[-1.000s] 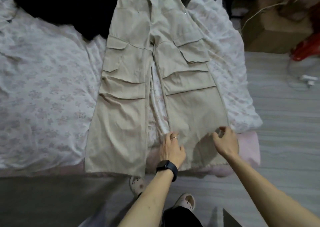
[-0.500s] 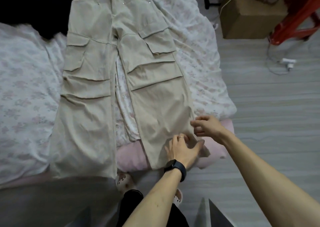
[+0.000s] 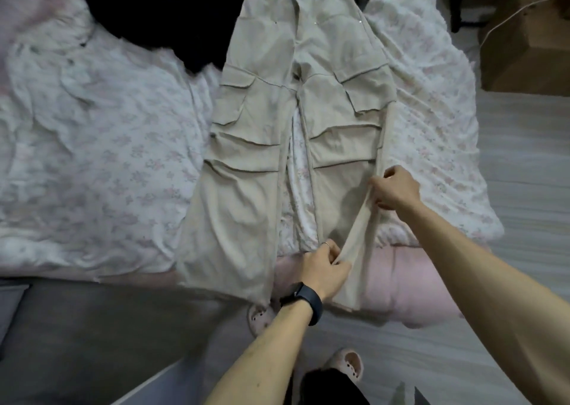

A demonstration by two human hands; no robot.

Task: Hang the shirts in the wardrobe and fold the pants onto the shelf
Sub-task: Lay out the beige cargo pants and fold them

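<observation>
On bed (image 3: 92,157), 1 pr pants (image 3: 246,204), 2 hands (image 3: 324,270) (image 3: 398,190) gripping

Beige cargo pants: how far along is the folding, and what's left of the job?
Done: the pants lie spread flat on the bed. In hand: the left hand and right hand pinch one leg's outer edge, lifting it. Left: no full fold yet, no shelf in view, and dark clothes lie beside them.

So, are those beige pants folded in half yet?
No, the beige pants lie spread on the bed with both legs side by side, apart.
</observation>
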